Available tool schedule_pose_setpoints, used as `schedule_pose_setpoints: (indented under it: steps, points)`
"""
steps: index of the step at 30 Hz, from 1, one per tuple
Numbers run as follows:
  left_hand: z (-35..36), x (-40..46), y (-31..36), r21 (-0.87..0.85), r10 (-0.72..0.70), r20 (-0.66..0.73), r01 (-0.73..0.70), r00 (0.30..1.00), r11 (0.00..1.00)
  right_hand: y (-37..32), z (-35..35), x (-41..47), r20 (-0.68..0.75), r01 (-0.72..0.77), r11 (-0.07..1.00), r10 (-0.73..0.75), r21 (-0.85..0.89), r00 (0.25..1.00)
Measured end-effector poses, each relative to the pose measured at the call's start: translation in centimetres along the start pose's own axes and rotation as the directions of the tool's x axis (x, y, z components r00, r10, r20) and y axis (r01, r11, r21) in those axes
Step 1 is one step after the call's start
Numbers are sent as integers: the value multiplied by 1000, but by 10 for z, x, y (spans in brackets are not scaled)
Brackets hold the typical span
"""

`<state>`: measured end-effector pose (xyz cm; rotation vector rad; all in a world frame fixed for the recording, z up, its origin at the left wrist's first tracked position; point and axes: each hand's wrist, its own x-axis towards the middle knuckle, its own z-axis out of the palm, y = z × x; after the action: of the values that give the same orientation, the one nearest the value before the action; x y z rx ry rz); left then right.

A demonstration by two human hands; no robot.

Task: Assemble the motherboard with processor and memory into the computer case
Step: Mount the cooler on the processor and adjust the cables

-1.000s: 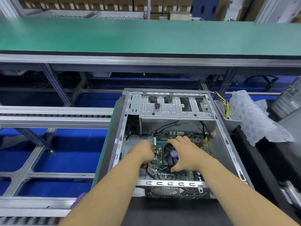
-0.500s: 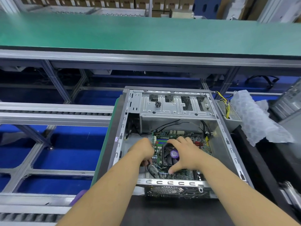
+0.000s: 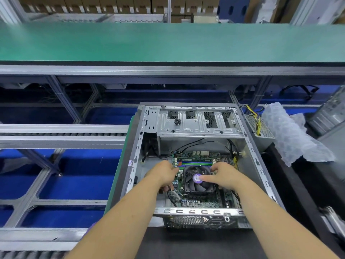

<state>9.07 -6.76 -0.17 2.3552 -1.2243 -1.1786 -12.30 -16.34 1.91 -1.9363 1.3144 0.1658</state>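
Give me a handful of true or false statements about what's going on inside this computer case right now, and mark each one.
1. The motherboard lies inside the computer case. True.
2. The right hand has its thumb on the purple hub of the cooler fan. True.
3. The left hand rests on the green conveyor belt. False: it is down inside the case at the motherboard's left edge.
4. The bubble wrap is stuffed inside the case. False: it lies outside, to the right of the case.
5. A cluster of small dark screws sits on the metal drive bay at the far end of the case. True.
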Motion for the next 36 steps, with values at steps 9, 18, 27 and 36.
schedule_pose_setpoints:
  steps: [9, 18, 27, 36]
  points:
    - [-3, -5, 5, -60, -20, 41, 22, 999, 998, -12, 7, 8, 104, -29, 1000, 29, 4, 994]
    - [-5, -4, 4, -328, -103, -72, 74, 992, 942, -11, 7, 8, 115, -98, 994, 92, 47, 989]
    - [-6, -12, 10, -377, -74, -127, 21, 989, 926, -22, 10, 4, -121, 129, 977, -150, -169, 981]
    - [-21, -9, 17, -437, -137, -115, 74, 984, 896, -98, 19, 39, 143, 478, 736, -472, -480, 870]
